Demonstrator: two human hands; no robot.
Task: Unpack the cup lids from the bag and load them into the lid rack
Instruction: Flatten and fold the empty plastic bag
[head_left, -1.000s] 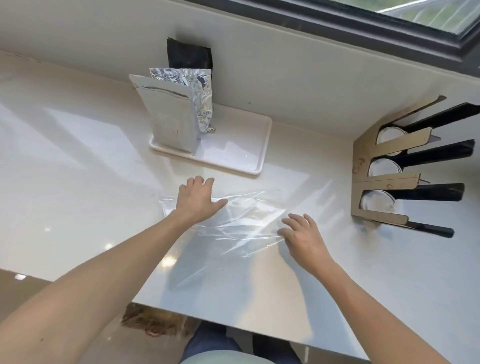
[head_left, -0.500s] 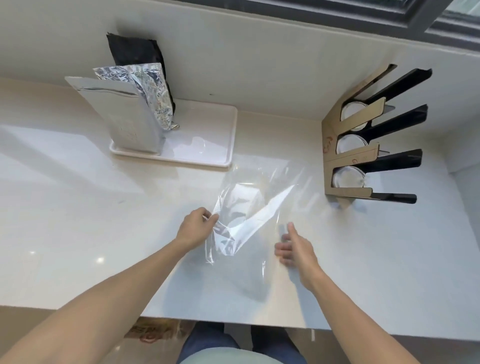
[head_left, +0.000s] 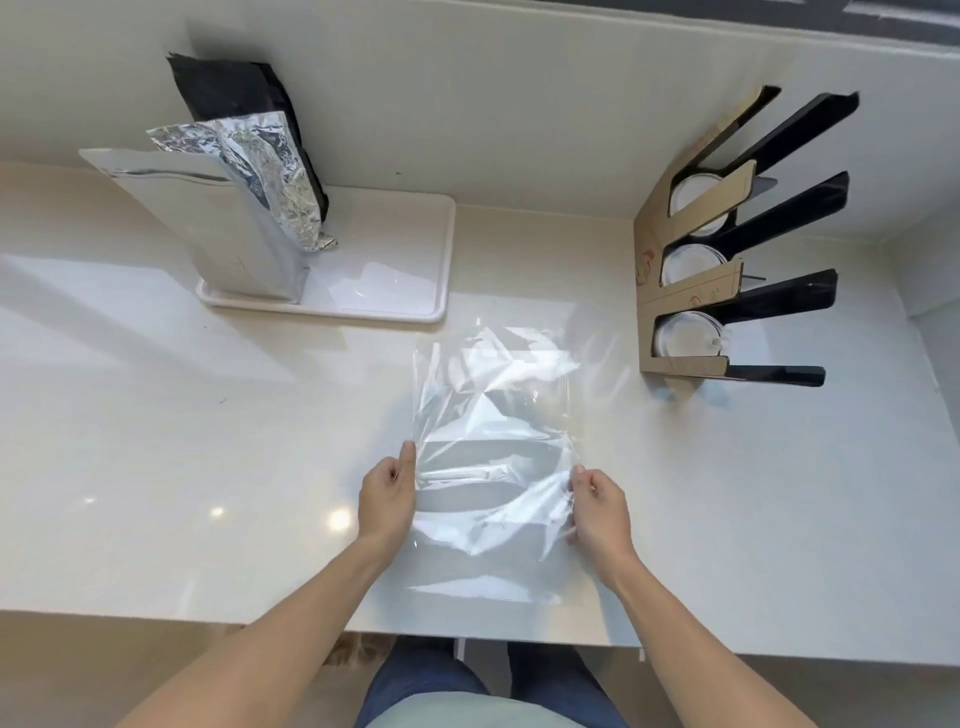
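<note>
The left hand (head_left: 387, 493) and the right hand (head_left: 597, 512) each pinch one side of the clear plastic bag (head_left: 493, 441) stretched flat between them, with the lid rack (head_left: 680, 291) up past the right hand.

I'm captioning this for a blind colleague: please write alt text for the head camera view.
Left hand and right hand each pinch a side of an empty clear plastic bag over a pale counter. At right, a lid rack holds lids; at back left, foil pouches stand on a white tray.

Bare forearms, dark blue trousers (head_left: 415, 680)
</note>
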